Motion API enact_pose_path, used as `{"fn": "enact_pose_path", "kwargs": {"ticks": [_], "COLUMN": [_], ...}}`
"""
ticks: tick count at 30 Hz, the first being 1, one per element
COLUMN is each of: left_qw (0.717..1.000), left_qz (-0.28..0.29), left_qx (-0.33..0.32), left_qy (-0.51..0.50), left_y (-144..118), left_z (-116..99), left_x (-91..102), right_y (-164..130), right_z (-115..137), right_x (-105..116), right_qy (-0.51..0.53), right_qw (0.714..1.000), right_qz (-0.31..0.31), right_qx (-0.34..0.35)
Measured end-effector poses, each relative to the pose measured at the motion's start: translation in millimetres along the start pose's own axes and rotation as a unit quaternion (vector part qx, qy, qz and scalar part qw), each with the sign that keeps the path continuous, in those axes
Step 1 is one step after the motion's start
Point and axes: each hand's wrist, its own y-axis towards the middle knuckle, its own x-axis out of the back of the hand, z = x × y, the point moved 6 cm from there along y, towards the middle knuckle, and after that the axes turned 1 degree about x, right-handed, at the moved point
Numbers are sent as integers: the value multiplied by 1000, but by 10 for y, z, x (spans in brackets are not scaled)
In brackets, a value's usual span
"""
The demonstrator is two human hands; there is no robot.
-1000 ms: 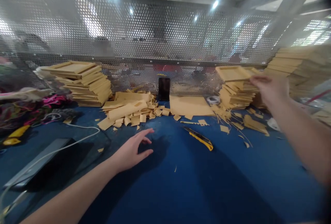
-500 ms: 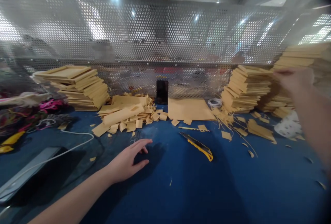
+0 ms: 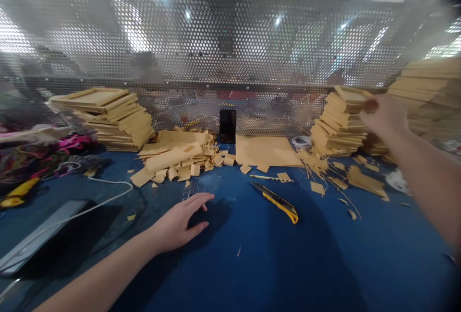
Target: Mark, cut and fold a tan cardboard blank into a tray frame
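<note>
Right hand (image 3: 385,115) up at top tray of right tray stack (image 3: 340,120), grip unclear through blur; left hand (image 3: 178,225) flat, fingers spread, empty, on blue table (image 3: 288,264); yellow knife (image 3: 279,201) untouched.

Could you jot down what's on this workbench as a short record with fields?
surface: blue table top
left hand: open, palm down, flat on the table
right hand: raised at the right stack of tan frames, fingers at its top piece; grip blurred
middle: yellow utility knife, cardboard scraps, flat cardboard sheet
back: upright black phone against the perforated metal screen
left side: second stack of frames
</note>
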Motion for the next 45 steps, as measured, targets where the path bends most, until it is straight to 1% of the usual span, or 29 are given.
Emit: {"fn": "enact_pose_path", "kwargs": {"ticks": [2, 4, 6, 7, 8, 10, 11, 13, 14, 15, 17, 20, 22, 24, 27, 29, 31, 34, 39, 43, 45], "left_qw": [1000, 1000, 1000, 1000, 999, 999, 999, 999, 998, 998, 998, 995, 992, 989, 986, 985, 984, 983, 981, 980, 981], "left_qz": [0, -1, -3, -4, -4, -5, -6, -11, -13, -14, -10, -5, -5, -5, -13, -19, -17, -8, -11, -27, -40], "left_qx": [-4, -13, -24, -29, -34, -41, -44, -52, -56, -59, -65, -88, -108, -121, -137, -147, -153, -161, -179, -175, -164], "left_qy": [5, 8, 9, 10, 11, 13, 13, 11, 11, 12, 23, 52, 70, 85, 93, 89, 86, 86, 77, 91, 94], "left_y": [-14, -27, -37, -40, -42, -42, -42, -44, -47, -52, -68, -110, -146, -180, -224, -243, -254, -265, -295, -312, -317], "left_z": [-5, -17, -31, -37, -41, -47, -49, -57, -62, -68, -84, -136, -180, -212, -243, -255, -264, -284, -323, -310, -297], "left_x": [7, 15, 24, 26, 26, 21, 18, 15, 15, 15, 14, 33, 59, 84, 115, 124, 118, 99, 104, 120, 133], "right_y": [-10, -76, -215, -312, -431, -723, -893, -1242, -1423, -1573, -1802, -2017, -2109, -2171, -2184, -2120, -1988, -1695, -1136, -830, -766], "right_z": [41, 91, 247, 389, 585, 1017, 1261, 1746, 1990, 2211, 2605, 3076, 3298, 3438, 3499, 3462, 3381, 3211, 2798, 2488, 2416], "right_x": [-29, 13, 84, 100, 96, 84, 68, 49, 14, 10, 0, -76, -156, -241, -332, -345, -301, -134, 262, 525, 663], "right_qy": [35, 53, 91, 125, 167, 200, 214, 238, 258, 267, 275, 277, 275, 272, 260, 249, 241, 232, 225, 242, 264], "right_qw": [999, 998, 994, 990, 981, 964, 951, 920, 894, 878, 864, 861, 867, 875, 890, 903, 916, 937, 967, 970, 962], "right_qz": [5, -25, -55, -45, -13, 48, 88, 157, 221, 248, 276, 296, 298, 297, 292, 283, 263, 216, 96, -11, -65], "right_qx": [35, 31, 35, 57, 100, 167, 206, 269, 293, 309, 319, 305, 289, 269, 233, 208, 182, 148, 70, 26, 30]}}
